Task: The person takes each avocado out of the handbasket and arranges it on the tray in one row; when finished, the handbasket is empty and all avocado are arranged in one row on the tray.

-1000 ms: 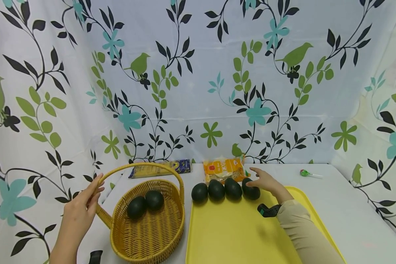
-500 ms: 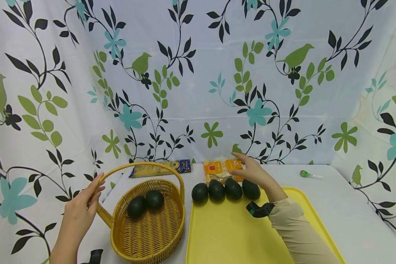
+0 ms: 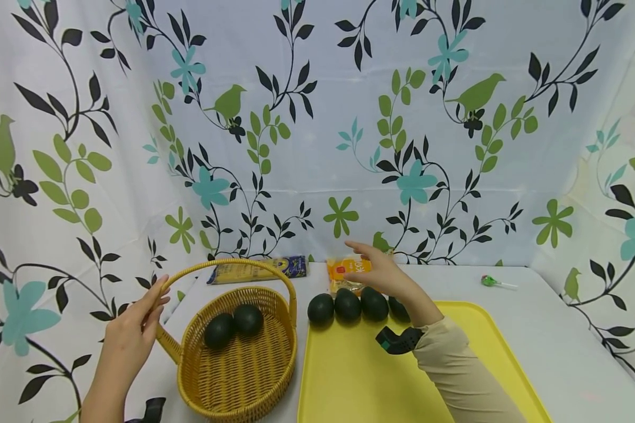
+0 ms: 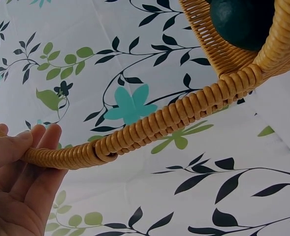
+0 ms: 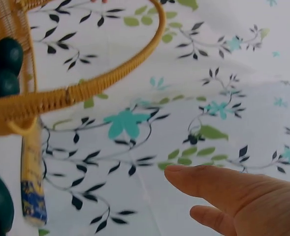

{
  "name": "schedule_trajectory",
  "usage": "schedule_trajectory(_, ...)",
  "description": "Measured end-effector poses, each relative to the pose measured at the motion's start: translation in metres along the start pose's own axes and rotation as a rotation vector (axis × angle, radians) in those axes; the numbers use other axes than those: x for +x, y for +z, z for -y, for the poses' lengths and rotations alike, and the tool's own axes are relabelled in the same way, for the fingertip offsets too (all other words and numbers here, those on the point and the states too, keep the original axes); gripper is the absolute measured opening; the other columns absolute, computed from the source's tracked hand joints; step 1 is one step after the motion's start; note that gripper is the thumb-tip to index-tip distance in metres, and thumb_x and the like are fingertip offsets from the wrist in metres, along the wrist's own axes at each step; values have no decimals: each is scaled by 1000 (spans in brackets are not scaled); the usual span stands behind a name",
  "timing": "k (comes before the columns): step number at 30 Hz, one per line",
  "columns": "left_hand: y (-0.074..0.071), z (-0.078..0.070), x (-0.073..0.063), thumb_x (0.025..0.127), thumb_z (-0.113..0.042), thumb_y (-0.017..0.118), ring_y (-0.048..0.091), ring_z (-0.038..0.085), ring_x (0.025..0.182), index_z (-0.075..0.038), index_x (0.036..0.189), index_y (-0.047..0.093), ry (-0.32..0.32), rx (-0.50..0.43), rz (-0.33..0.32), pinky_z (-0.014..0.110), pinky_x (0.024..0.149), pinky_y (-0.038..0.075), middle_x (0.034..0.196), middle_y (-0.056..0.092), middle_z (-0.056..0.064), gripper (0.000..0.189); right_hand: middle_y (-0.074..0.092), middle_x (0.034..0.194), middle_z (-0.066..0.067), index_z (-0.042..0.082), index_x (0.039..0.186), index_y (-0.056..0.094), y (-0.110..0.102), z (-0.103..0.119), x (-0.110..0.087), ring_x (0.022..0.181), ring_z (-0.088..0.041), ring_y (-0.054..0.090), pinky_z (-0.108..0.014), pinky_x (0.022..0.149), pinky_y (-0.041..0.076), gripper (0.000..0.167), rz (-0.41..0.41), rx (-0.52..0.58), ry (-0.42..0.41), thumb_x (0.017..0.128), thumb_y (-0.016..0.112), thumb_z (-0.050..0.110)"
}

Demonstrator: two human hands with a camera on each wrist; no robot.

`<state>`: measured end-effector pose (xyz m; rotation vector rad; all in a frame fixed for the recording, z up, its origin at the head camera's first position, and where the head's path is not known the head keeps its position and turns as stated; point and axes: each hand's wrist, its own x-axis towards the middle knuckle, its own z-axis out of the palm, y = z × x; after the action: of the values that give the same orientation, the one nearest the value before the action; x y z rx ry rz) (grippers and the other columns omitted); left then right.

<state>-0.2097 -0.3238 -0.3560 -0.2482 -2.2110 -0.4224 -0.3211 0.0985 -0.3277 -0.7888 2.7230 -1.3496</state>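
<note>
My left hand (image 3: 129,329) grips the handle (image 4: 159,120) of a yellow wicker basket (image 3: 243,376), thumb on one side and fingers round the other in the left wrist view. Two dark green avocados (image 3: 248,319) lie inside, toward the basket's back left. Several more avocados (image 3: 347,305) form a row along the far edge of a yellow tray (image 3: 360,364). Above the right end of that row, my right hand (image 3: 383,276) hovers with thumb and fingers spread, holding nothing. It overlaps an orange food packet (image 3: 349,267) and partly hides the rightmost avocado.
Behind the basket lies a long yellow and blue packet (image 3: 259,270). A green-headed lollipop (image 3: 489,280) is on the white table (image 3: 550,346) at the back right. Patterned cloth (image 3: 317,147) hangs just beyond the table's far edge.
My right hand has risen off the rightmost avocado and swung left with nothing in it, now over the orange packet. The left hand and basket stay in place.
</note>
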Motion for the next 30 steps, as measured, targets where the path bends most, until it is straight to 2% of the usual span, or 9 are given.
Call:
schedule_trajectory(5, -1, 0, 0, 78, 14, 65, 66, 35, 77, -21, 139, 49, -1, 2, 0, 1, 60, 42, 100, 72, 16, 72, 37, 150, -11, 22, 146, 36, 14, 26, 4, 137, -37, 36, -58, 104, 39, 69, 21, 1, -52, 86, 68, 25)
schedule_trajectory(12, -1, 0, 0, 78, 14, 65, 67, 35, 78, -22, 139, 49, -6, 4, -1, -1, 62, 42, 100, 72, 15, 72, 31, 154, -3, 26, 147, 34, 33, 55, 6, 139, -33, 34, -52, 105, 42, 68, 109, 31, -132, 87, 67, 26)
schedule_trajectory(19, -1, 0, 1, 75, 18, 65, 67, 17, 79, -22, 138, 50, 1, 0, -6, -4, 65, 41, 101, 72, 13, 76, 32, 153, -3, 24, 147, 34, 41, 62, 6, 138, -32, 34, -49, 106, 43, 67, 157, 65, -152, 88, 66, 23)
schedule_trajectory(24, -1, 1, 0, 76, 16, 65, 67, 21, 79, -23, 138, 50, -2, 1, -5, -3, 65, 42, 101, 72, 13, 76, 34, 152, -2, 26, 146, 35, 45, 69, 8, 137, -29, 37, -47, 105, 45, 67, 163, 46, -183, 88, 67, 26)
schedule_trajectory(26, -1, 1, 0, 77, 14, 65, 67, 27, 79, -23, 139, 49, -7, 0, 1, -3, 65, 42, 102, 72, 13, 74, 35, 152, -1, 26, 146, 35, 48, 73, 9, 138, -26, 36, -47, 105, 45, 67, 168, 42, -194, 87, 67, 26)
schedule_trajectory(30, -1, 1, 0, 78, 14, 65, 67, 22, 78, -23, 139, 49, -15, 1, 2, -4, 66, 41, 102, 72, 13, 74, 36, 151, 0, 26, 146, 35, 56, 83, 11, 137, -23, 37, -45, 105, 45, 67, 194, 42, -205, 87, 67, 25)
